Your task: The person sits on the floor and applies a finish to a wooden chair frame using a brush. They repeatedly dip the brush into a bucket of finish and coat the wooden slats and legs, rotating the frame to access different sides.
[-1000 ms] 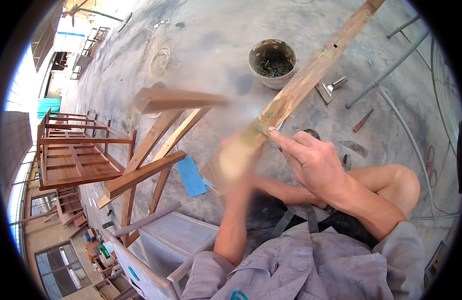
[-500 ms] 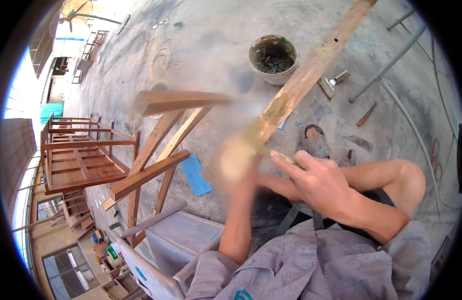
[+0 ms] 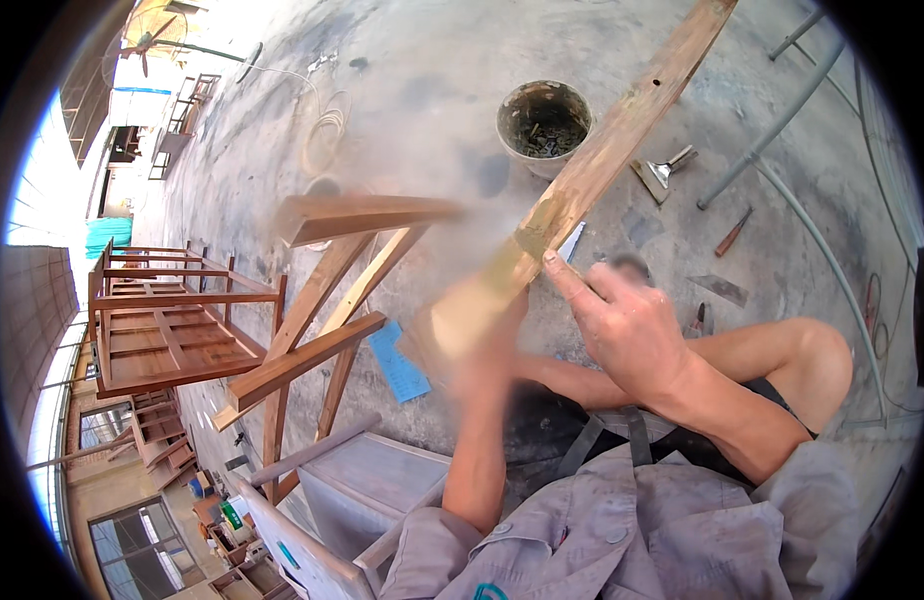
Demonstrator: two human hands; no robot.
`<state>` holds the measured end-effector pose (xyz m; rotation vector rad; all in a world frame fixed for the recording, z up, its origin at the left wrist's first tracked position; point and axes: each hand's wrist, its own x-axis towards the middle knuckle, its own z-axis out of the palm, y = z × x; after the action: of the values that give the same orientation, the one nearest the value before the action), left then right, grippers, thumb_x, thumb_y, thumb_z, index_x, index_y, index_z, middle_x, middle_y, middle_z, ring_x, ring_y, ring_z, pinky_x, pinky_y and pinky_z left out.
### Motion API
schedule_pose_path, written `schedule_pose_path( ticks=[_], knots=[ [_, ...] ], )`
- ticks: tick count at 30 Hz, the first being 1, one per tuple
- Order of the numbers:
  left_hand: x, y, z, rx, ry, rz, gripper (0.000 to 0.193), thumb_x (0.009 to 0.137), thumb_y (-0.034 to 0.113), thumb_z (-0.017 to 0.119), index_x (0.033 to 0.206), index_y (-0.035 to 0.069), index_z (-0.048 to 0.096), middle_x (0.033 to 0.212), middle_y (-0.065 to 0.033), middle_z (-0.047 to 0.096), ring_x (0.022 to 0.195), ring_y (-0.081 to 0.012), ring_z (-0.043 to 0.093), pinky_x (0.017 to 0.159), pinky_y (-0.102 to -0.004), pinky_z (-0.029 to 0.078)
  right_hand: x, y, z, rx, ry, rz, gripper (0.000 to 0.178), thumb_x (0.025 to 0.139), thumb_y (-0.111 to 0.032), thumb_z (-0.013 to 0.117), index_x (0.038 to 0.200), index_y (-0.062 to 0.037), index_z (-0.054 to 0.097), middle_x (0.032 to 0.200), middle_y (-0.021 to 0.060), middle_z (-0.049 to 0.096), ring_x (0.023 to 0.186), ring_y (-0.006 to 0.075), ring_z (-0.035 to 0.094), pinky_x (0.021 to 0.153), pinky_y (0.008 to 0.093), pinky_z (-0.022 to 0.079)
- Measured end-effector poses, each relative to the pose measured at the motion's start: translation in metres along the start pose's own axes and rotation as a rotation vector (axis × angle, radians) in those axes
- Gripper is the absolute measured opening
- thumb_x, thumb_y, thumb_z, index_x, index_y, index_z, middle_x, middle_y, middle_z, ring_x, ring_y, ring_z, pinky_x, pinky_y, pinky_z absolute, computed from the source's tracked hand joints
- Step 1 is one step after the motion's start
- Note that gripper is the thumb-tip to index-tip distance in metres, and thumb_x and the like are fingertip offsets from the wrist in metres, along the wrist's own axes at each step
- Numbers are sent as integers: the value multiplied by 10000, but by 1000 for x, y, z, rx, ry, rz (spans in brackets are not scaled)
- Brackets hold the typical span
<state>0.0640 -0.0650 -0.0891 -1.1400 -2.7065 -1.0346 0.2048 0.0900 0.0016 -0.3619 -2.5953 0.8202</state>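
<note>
A long wooden plank (image 3: 622,125) slants from the top right toward my lap, with greenish-brown paste smeared on its face and a small dark hole farther up. My left hand (image 3: 490,345) grips its near end, which is blurred in the picture; the fingers are partly hidden beneath the wood. Beside the plank's right edge is my right hand (image 3: 627,325), its index finger stretched to the pasted stretch and the other fingers curled. A thin putty blade is in that hand, now mostly hidden by the fingers.
Beyond the plank stands a bucket (image 3: 545,122) with dark residue. A wide scraper (image 3: 664,172) and a wood-handled tool (image 3: 734,232) lie right on the floor, near grey metal tubes (image 3: 777,130). Left are wooden pieces (image 3: 307,365), a brown frame (image 3: 177,320) and a grey stool (image 3: 372,465).
My right hand has moved up along the plank's edge, its index finger now farther from the near end. The putty blade shows less. The plank has shifted slightly.
</note>
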Motion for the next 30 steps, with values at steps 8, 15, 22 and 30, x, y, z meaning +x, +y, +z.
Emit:
schedule_pose_path(
  ticks=[8, 15, 22, 30],
  knots=[
    [-8, -7, 1, -31, 119, 141, 175, 886, 20, 760, 1053, -4, 713, 943, -121, 747, 817, -253, 718, 687, -378, 558, 4, -2, 13, -21, -34, -29, 842, 736, -459, 824, 1404, -18, 563, 885, 117, 579, 659, 298, 661, 558, 382, 544],
    [-11, -12, -2, 149, 141, 140, 239, 845, 72, 818, 1049, -7, 720, 951, -116, 753, 826, -263, 724, 707, -395, 558, -11, -16, 21, 67, -10, -122, 713, 812, -371, 768, 1401, -25, 567, 866, 94, 542, 673, 275, 666, 546, 366, 540],
    [-4, 0, -10, -1, 135, -31, 325, 819, 121, 854, 1071, -29, 712, 991, -131, 745, 880, -234, 709, 805, -378, 545, 14, 38, 1, -178, 120, 43, 613, 821, -60, 733, 1417, -96, 599, 832, 99, 546, 646, 263, 634, 575, 398, 544],
    [5, 2, 7, -247, 117, -211, 390, 819, 114, 857, 1125, -53, 683, 1039, -125, 722, 919, -204, 678, 853, -355, 537, -23, 89, -64, -117, 357, 236, 514, 902, 67, 658, 1383, -116, 655, 803, 87, 615, 666, 147, 589, 635, 320, 515]
  ],
)
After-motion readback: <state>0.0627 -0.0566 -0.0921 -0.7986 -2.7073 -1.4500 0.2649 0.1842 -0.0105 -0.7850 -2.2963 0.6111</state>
